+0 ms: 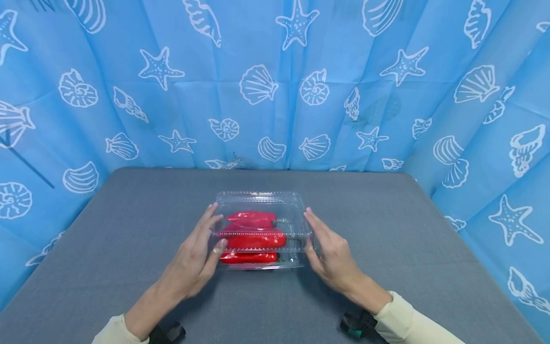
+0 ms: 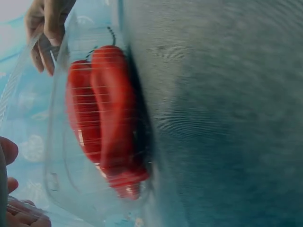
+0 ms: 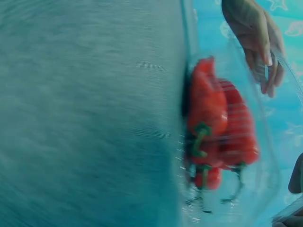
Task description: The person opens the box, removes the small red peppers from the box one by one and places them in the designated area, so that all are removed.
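A clear plastic hinged container (image 1: 295, 262) stands on the table and holds several red peppers (image 1: 256, 240) with green stems. Its transparent lid (image 1: 262, 194) is tilted up over the base, with a gap along the near side. My left hand (image 1: 192, 262) holds the lid's left edge, thumb at the near corner and fingers farther along the side. On the opposite edge my right hand (image 1: 336, 260) pinches the lid in the same way. Through the clear wall the peppers (image 2: 111, 104) lie side by side, blurred, and their stems (image 3: 203, 137) show in the right wrist view.
A grey cloth-covered table (image 1: 386, 215) extends around the container. Behind it and along both sides hangs a blue curtain (image 1: 275, 119) printed with white shells and starfish. A dark wrist device (image 1: 358, 325) is strapped below the right hand.
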Demonstrator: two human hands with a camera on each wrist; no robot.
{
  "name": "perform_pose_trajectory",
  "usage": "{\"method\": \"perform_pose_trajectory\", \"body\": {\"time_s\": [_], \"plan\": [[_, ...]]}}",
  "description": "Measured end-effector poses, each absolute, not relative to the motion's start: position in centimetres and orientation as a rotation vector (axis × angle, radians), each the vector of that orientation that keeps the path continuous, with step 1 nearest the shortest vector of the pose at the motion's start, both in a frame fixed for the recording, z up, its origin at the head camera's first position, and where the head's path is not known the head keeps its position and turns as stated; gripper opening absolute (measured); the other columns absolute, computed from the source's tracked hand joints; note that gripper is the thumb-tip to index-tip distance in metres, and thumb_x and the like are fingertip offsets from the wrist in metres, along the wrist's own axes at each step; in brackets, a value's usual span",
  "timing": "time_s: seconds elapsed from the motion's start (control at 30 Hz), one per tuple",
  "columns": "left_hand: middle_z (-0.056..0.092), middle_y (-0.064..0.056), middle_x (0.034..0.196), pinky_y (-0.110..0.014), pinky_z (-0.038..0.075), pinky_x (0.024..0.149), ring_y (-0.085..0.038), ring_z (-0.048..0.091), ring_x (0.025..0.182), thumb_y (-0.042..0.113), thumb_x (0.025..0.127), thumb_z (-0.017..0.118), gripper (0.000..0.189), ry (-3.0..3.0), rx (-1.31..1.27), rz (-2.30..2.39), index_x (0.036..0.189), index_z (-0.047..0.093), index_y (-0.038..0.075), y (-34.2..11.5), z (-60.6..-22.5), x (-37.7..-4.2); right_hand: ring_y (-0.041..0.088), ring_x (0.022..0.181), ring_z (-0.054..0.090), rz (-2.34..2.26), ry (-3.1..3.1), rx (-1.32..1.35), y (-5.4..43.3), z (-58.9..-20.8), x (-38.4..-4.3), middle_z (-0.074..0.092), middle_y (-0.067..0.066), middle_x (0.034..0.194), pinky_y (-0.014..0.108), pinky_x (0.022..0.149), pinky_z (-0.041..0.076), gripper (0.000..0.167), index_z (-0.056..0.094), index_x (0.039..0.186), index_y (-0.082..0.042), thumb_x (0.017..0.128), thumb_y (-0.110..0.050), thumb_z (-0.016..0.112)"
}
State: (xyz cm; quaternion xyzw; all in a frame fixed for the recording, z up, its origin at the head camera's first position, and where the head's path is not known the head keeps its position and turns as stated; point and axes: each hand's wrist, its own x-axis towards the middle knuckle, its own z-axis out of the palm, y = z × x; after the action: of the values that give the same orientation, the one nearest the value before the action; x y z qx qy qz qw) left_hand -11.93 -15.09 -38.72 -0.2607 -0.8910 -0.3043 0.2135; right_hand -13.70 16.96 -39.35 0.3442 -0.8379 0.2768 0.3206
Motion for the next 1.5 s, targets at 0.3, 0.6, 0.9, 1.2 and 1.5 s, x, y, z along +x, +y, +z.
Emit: {"method": "perform_pose_trajectory", "body": {"time_s": [0.3, 0.6, 0.9, 1.2, 1.5], "plan": [[0.043, -0.016, 0.155, -0.046, 0.047, 0.104, -0.034, 0.05, 0.135, 0.003, 0.088, 0.072, 0.07, -2.315, -0.735, -1.067, 0.15, 0.037, -0.001, -15.2, -36.8, -12.8, 0.041, 0.117, 0.064, 0.851, -2.184, 0.868, 17.2, -37.2, -14.3, 0.062, 0.026, 0.133, 0.05, 0.096, 0.053, 0.055, 0.052, 0.143, 0.007, 0.092, -0.008, 0.067], [0.052, -0.013, 0.149, -0.025, 0.04, 0.11, -0.03, 0.05, 0.137, 0.003, 0.094, 0.066, 0.058, -2.236, -0.665, -1.269, 0.146, 0.041, 0.0, -14.8, -34.3, -14.0, 0.034, 0.104, 0.071, 1.009, -2.16, 0.787, 17.2, -34.9, -15.8, 0.069, 0.019, 0.126, 0.046, 0.09, 0.057, 0.042, 0.064, 0.132, 0.005, 0.091, -0.004, 0.068], [0.043, -0.021, 0.154, -0.056, 0.034, 0.115, -0.038, 0.041, 0.143, 0.012, 0.103, 0.055, 0.053, -2.297, -0.549, -1.539, 0.15, 0.034, 0.0, -15.7, -33.2, -16.9, 0.032, 0.107, 0.07, 1.262, -2.255, 0.709, 17.5, -32.9, -18.3, 0.069, 0.022, 0.123, 0.033, 0.095, 0.054, 0.036, 0.062, 0.13, 0.009, 0.097, -0.003, 0.065], [0.027, -0.018, 0.164, -0.048, 0.021, 0.123, -0.032, 0.024, 0.152, 0.013, 0.097, 0.067, 0.081, -2.394, -0.64, -1.696, 0.159, 0.016, 0.002, -16.4, -34.1, -20.1, 0.037, 0.125, 0.06, 1.481, -2.383, 0.686, 17.6, -32.7, -21.1, 0.057, 0.023, 0.141, 0.042, 0.106, 0.048, 0.054, 0.047, 0.145, 0.007, 0.096, -0.002, 0.066], [0.021, -0.018, 0.166, -0.042, 0.02, 0.124, -0.03, 0.021, 0.153, 0.011, 0.097, 0.066, 0.087, -2.372, -0.633, -1.908, 0.161, 0.007, 0.002, -16.6, -34.3, -22.8, 0.036, 0.137, 0.049, 1.6, -2.506, 0.657, 17.4, -33.2, -23.8, 0.042, 0.02, 0.156, 0.043, 0.114, 0.04, 0.081, 0.023, 0.159, -0.001, 0.093, -0.006, 0.07]]}}
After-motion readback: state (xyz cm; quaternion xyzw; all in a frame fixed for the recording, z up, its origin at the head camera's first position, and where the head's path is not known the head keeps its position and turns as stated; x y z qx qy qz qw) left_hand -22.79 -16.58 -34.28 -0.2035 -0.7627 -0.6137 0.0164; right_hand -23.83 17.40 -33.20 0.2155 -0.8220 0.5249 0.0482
